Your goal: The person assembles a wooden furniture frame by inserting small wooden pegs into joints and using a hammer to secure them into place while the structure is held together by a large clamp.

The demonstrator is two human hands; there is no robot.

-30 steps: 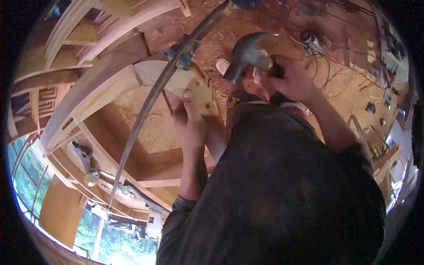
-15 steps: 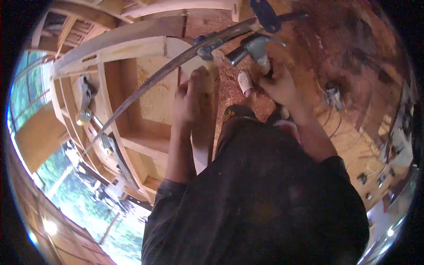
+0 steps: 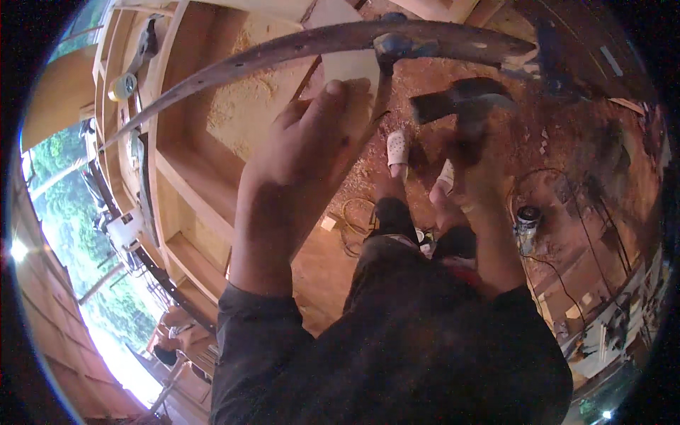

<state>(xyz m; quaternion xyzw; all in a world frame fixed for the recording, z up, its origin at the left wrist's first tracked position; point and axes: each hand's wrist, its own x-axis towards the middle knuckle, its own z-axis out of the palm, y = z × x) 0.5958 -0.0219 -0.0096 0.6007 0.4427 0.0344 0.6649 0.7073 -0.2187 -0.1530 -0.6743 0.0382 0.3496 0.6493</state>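
My left hand (image 3: 301, 145) is closed round a pale wooden board (image 3: 352, 71), its thumb lying along the top. Its other fingers are largely hidden. In my right hand (image 3: 476, 170) is a claw hammer (image 3: 464, 99), gripped by the handle. The hammer's dark striking face points left, toward the board, and stands apart from it. Motion blurs the right fingers a little. A long bar clamp (image 3: 283, 48) with blue jaws crosses above both hands. One blue jaw (image 3: 397, 46) sits close by the board's far end.
On the left stands a wooden frame (image 3: 166, 127) with open compartments, wood shavings (image 3: 244, 106) in one. A tape roll (image 3: 122, 87) rests on its outer rail. Cables (image 3: 545, 258) and a can (image 3: 528, 216) lie on the reddish floor at right. My sandalled feet (image 3: 398, 147) are below.
The view has shifted, so the frame and clamp appear higher. My left hand looks larger and further along the board. The hammer has moved right and down, still in my right hand.
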